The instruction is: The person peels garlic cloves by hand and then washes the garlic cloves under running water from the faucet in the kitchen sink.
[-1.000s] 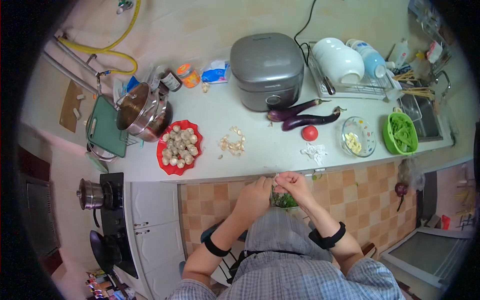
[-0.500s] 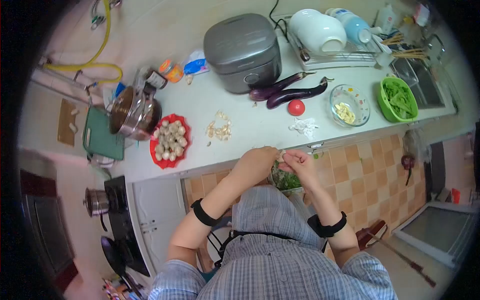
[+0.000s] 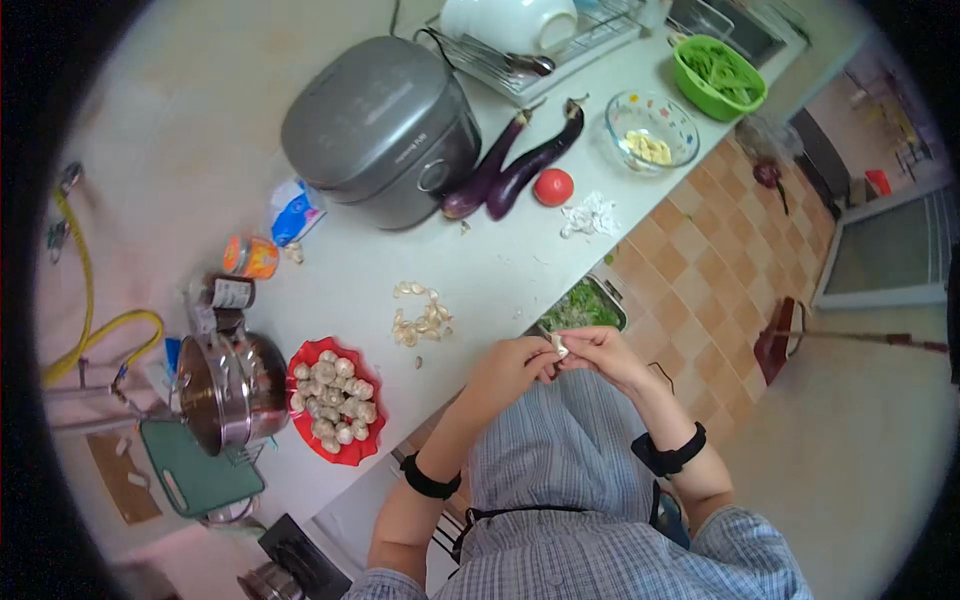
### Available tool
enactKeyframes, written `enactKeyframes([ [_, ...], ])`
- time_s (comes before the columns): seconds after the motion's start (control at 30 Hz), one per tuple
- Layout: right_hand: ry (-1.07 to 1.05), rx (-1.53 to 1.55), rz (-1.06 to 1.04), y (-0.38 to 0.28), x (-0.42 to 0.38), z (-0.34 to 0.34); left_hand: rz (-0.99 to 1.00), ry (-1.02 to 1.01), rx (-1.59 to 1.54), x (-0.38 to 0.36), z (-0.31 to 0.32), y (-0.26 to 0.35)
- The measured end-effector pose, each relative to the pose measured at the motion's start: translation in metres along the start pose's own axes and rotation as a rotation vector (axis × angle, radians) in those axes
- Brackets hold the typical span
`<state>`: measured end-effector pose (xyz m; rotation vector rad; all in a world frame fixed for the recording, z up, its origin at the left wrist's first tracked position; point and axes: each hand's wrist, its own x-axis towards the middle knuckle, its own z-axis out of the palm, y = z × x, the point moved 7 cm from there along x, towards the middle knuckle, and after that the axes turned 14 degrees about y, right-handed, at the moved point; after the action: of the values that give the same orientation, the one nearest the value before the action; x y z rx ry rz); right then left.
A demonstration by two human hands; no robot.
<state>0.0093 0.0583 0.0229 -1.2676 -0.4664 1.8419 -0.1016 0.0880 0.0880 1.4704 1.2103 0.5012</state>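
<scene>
A small whitish garlic clove (image 3: 559, 346) is pinched between the fingertips of both my hands, just off the counter's front edge. My left hand (image 3: 517, 366) closes on it from one side and my right hand (image 3: 602, 354) from the other. Loose unpeeled garlic cloves (image 3: 430, 322) lie on the counter ahead to the left. White garlic skins (image 3: 590, 215) form a small heap near the edge. A clear glass bowl (image 3: 688, 135) holds several pale peeled cloves (image 3: 648, 147).
A red dish (image 3: 352, 452) of mushrooms stands at left, beside a steel pot (image 3: 262, 390). Two eggplants (image 3: 535, 165) and a tomato (image 3: 553, 187) lie by the rice cooker (image 3: 375, 120). A green basket (image 3: 700, 95) holds leafy greens. Below my hands is a bin (image 3: 612, 310) with green scraps.
My view has turned and shifted, so the counter now runs diagonally. Both hands stay together at the garlic clove, where a white surface now shows more plainly.
</scene>
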Motion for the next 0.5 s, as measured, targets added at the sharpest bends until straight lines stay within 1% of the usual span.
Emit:
enactKeyframes([
  [0.07,0.022,0.061,0.003,0.015,-0.001,-0.004,0.026,-0.041,-0.004,0.002,0.010,-0.012],
  [0.1,0.078,0.057,-0.003,0.024,0.001,-0.011,0.009,-0.014,0.006,0.004,0.015,-0.021],
  [0.2,0.158,0.065,-0.008,0.044,0.009,-0.037,-0.016,0.033,-0.004,0.013,0.042,-0.055],
  [0.23,0.162,0.067,-0.003,0.050,0.014,-0.049,-0.020,0.072,-0.011,0.019,0.049,-0.067],
  [0.27,0.161,0.081,-0.002,0.058,0.019,-0.059,-0.033,0.061,-0.005,0.023,0.061,-0.079],
  [0.33,0.175,0.130,0.015,0.075,0.021,-0.072,-0.155,0.121,-0.059,0.026,0.078,-0.108],
  [0.37,0.195,0.146,0.016,0.079,0.023,-0.080,-0.165,0.104,-0.047,0.028,0.088,-0.119],
  [0.43,0.207,0.160,0.014,0.093,0.028,-0.092,-0.164,0.126,-0.152,0.030,0.098,-0.137],
  [0.47,0.220,0.184,0.017,0.099,0.030,-0.097,-0.173,0.106,-0.136,0.031,0.103,-0.148],
  [0.5,0.210,0.169,0.036,0.105,0.030,-0.098,-0.138,0.171,-0.124,0.034,0.102,-0.155],
])
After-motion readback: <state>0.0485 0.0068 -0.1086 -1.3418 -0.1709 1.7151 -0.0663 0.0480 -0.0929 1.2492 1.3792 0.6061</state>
